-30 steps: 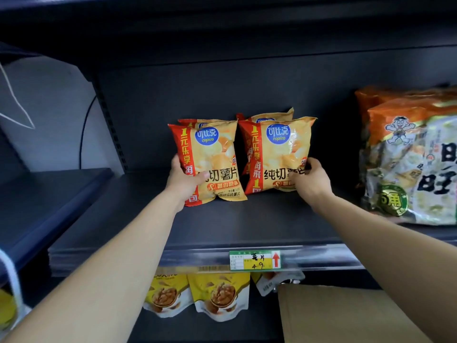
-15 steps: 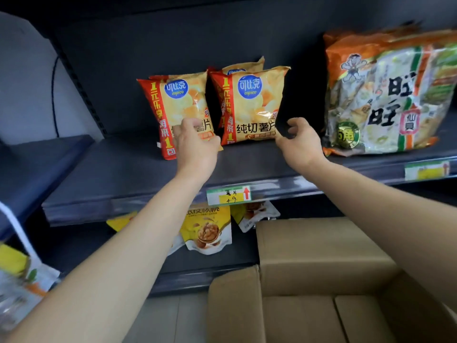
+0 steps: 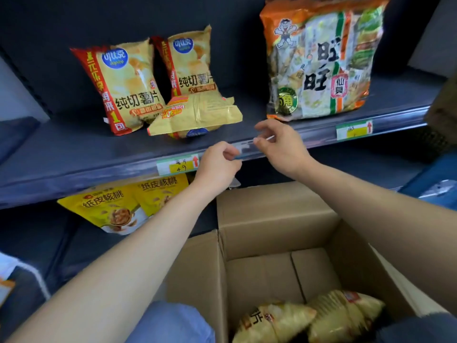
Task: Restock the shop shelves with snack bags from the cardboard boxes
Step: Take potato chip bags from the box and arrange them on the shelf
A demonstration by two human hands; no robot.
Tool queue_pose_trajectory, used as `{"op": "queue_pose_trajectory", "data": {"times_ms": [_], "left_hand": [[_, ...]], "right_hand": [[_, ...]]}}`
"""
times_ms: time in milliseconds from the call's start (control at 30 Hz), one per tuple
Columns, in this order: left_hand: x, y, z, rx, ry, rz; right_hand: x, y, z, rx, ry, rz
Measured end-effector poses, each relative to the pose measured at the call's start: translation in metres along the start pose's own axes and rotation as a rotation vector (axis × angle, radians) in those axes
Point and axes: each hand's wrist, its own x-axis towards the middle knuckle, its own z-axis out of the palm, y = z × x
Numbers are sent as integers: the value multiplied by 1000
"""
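1. Hovering just short of the shelf (image 3: 74, 154) edge, your left grip (image 3: 217, 167) and right grip (image 3: 282, 149) are loosely curled and grasp nothing
2. Just beyond both grips one chip bag (image 3: 197, 117) lies flat, back side up, against the two upright bags (image 3: 123, 87); more snack bags (image 3: 274, 320) sit in the cardboard box (image 3: 272, 219) below your grips
3. Risk: reaching over the flat bag may tip the leaning upright ones, and loading new stock behind it may push it off the edge, so stand it up first

The chip bags (image 3: 128, 87) are glossy, crinkled plastic film. The shelf (image 3: 74, 154) looks like matt dark metal, with a clear plastic strip (image 3: 247, 147) along its edge. The box (image 3: 272, 219) is plain matt brown cardboard.
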Motion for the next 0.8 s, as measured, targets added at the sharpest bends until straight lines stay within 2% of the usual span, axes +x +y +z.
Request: {"op": "queue_pose_trajectory", "data": {"times_ms": [167, 267, 333, 467, 567, 633, 800], "left_hand": [[-9, -3, -7, -6, -67, 1], [-13, -6, -3, 7, -75, -19], [-18, -14, 6, 44, -149, -47], [-38, -41, 44, 276, -488, -99], [-55, -68, 88, 446, -822, -224], [-67, -89, 116, 543, -968, -261], [-98, -121, 161, 572, -1201, -314]], "right_hand": [[-4, 4, 3, 40, -3, 21], [-10, 10, 3, 64, -43, 62], [-18, 18, 0, 89, -111, 106], [-46, 53, 5, -143, -410, 255], [-74, 104, 27, -386, -707, 476], [-98, 139, 38, -509, -885, 621], [-146, 193, 34, -889, -1161, 614]]}}
